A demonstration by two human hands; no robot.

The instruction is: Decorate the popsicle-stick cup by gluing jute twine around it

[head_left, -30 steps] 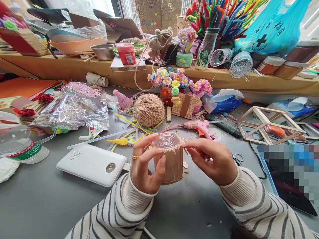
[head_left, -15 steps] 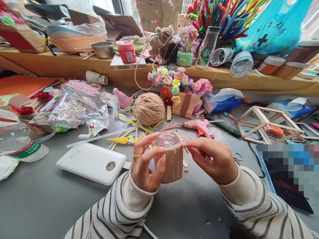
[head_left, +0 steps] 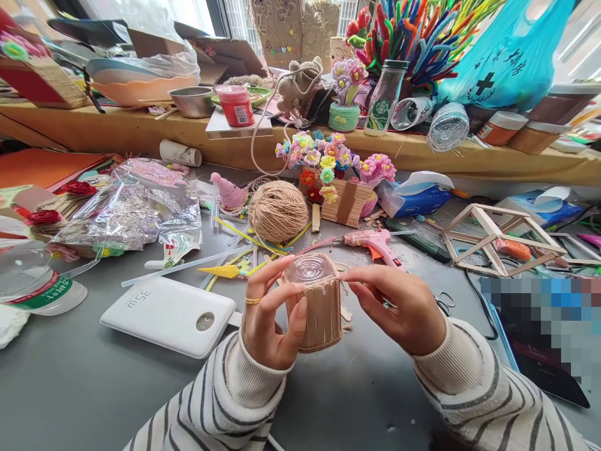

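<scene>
A small cup clad in wooden craft sticks (head_left: 320, 310) stands upside down on the grey table (head_left: 84, 382), its clear plastic bottom facing up. My left hand (head_left: 270, 313), with a gold ring, is wrapped round its left side. My right hand (head_left: 399, 307) pinches at the cup's upper right rim, where thin jute twine runs round the top; I cannot make out whether its fingers hold the twine. A ball of jute twine (head_left: 278, 211) lies just behind, and a pink glue gun (head_left: 375, 241) lies to the right of it.
A white power bank (head_left: 169, 315) lies left of my hands. Further left are a plastic bottle (head_left: 32, 282) and crinkled cellophane bags (head_left: 131, 207). A wooden stick frame (head_left: 498, 238) and scissors (head_left: 444, 302) sit to the right. The wooden ledge (head_left: 141, 128) behind holds bowls, jars and pipe cleaners.
Both hands and the cup have stayed almost in place; the view has shifted slightly, and the fingers have adjusted a little at the cup's rim.
</scene>
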